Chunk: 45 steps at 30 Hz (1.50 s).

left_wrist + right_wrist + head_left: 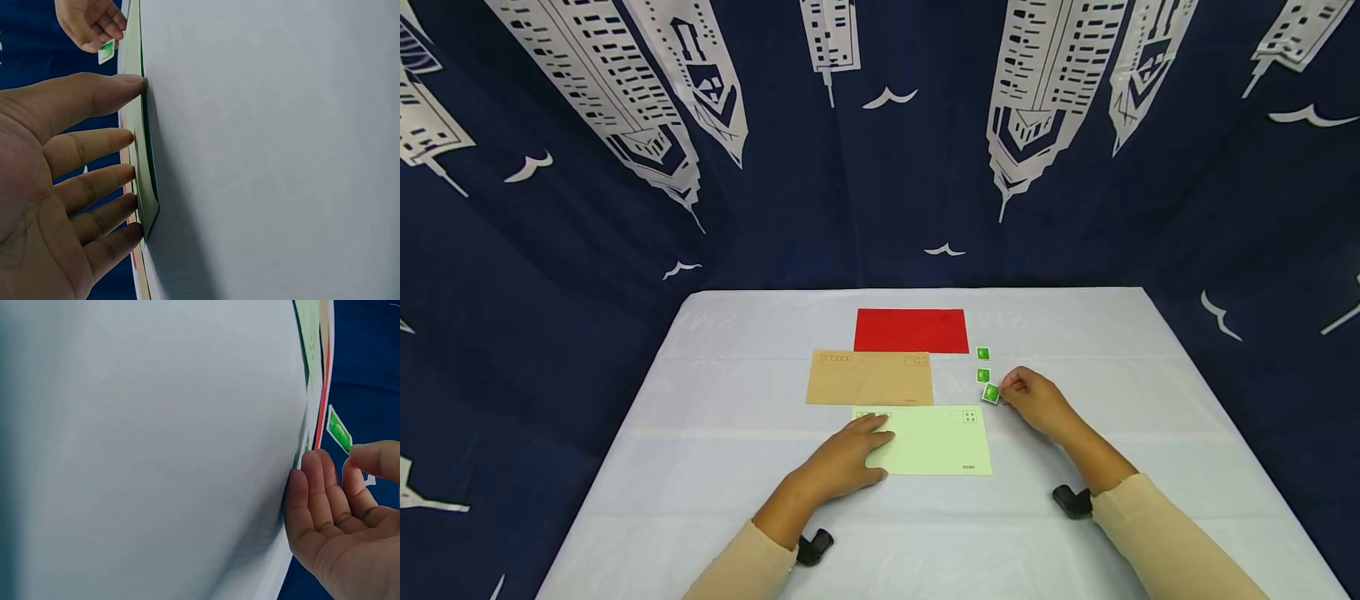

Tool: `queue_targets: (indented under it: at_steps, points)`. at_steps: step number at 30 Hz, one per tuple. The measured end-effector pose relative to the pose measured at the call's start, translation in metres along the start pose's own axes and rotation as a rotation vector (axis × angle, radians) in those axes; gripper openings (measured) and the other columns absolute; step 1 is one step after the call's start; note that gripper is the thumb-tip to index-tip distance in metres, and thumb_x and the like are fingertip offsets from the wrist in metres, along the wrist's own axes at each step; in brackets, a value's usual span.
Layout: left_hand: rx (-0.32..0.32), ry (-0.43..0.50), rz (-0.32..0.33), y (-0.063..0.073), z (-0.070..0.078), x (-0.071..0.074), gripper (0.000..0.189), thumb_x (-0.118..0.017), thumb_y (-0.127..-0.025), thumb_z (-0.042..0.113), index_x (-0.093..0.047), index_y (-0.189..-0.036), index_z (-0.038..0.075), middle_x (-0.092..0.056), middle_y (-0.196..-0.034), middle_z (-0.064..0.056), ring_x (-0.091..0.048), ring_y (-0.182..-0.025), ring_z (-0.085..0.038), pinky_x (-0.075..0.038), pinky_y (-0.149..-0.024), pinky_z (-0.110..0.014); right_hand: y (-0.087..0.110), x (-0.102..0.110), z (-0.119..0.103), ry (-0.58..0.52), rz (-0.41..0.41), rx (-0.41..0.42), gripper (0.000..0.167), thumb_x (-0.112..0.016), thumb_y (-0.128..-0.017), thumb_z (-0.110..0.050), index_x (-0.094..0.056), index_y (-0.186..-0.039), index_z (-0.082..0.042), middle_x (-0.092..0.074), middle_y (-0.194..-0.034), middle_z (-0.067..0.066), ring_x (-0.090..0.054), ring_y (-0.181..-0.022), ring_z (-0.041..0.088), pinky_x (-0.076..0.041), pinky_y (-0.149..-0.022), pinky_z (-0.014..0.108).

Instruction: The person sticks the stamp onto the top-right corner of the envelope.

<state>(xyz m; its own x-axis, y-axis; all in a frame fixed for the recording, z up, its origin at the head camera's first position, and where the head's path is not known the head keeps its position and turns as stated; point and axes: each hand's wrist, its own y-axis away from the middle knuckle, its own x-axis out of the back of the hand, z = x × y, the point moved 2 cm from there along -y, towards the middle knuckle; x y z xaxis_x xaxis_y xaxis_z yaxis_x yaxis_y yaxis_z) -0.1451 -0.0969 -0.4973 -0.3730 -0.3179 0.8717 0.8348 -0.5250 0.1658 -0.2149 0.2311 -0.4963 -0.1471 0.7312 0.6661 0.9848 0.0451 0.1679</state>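
Note:
A pale green envelope (928, 442) lies nearest the person, with a printed stamp box at its upper right. On its left end rests my left hand (850, 454), fingers spread and fingertips at the paper; in the left wrist view the thumb (119, 87) touches its near edge. My right hand (1037, 402) pinches a green stamp (339, 430) by one corner between thumb and index finger, right of the envelope's top corner. The stamp is held up off the table in the right wrist view. Two more green stamps, one upper (982, 354) and one lower (982, 376), lie just beyond it.
Behind the green envelope lie a tan envelope (868, 379) and, farthest back, a red envelope (912, 331). All are on a white-covered table (737, 467). A dark blue curtain (850, 208) with white building prints hangs past the far edge.

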Motion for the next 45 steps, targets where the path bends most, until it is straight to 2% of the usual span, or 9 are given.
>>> queue_targets:
  at_steps: [11, 27, 45]
  points:
    - [-0.007, -0.002, 0.013, -0.002, 0.000, 0.000, 0.057, -0.073, -0.092, 0.023, -0.057, -0.144, 0.009, -0.042, -0.161, -0.004, -0.034, -0.152, -0.026, -0.034, -0.123, -0.047, 0.004, 0.002, 0.002, -0.046, 0.003, 0.018, 0.015, -0.054, -0.102, -0.014, -0.059, -0.106, 0.000, -0.071, -0.094, 0.012, -0.066, -0.087, 0.020, -0.052, -0.076, 0.028]
    - [-0.018, 0.003, 0.033, -0.001, 0.001, 0.002, 0.056, -0.075, -0.091, 0.021, -0.058, -0.142, 0.008, -0.044, -0.159, -0.006, -0.037, -0.150, -0.028, -0.036, -0.121, -0.047, 0.014, -0.002, -0.008, -0.151, -0.051, 0.078, 0.015, -0.055, -0.100, -0.010, -0.060, -0.105, 0.003, -0.074, -0.096, 0.017, -0.069, -0.091, 0.022, -0.057, -0.079, 0.028]
    - [-0.010, 0.001, 0.029, -0.002, 0.000, 0.001, 0.056, -0.075, -0.091, 0.022, -0.059, -0.142, 0.009, -0.045, -0.159, -0.005, -0.037, -0.150, -0.027, -0.036, -0.121, -0.046, 0.018, -0.011, -0.014, -0.162, -0.105, 0.091, 0.013, -0.056, -0.100, -0.009, -0.061, -0.103, 0.002, -0.075, -0.097, 0.015, -0.070, -0.094, 0.023, -0.058, -0.082, 0.032]
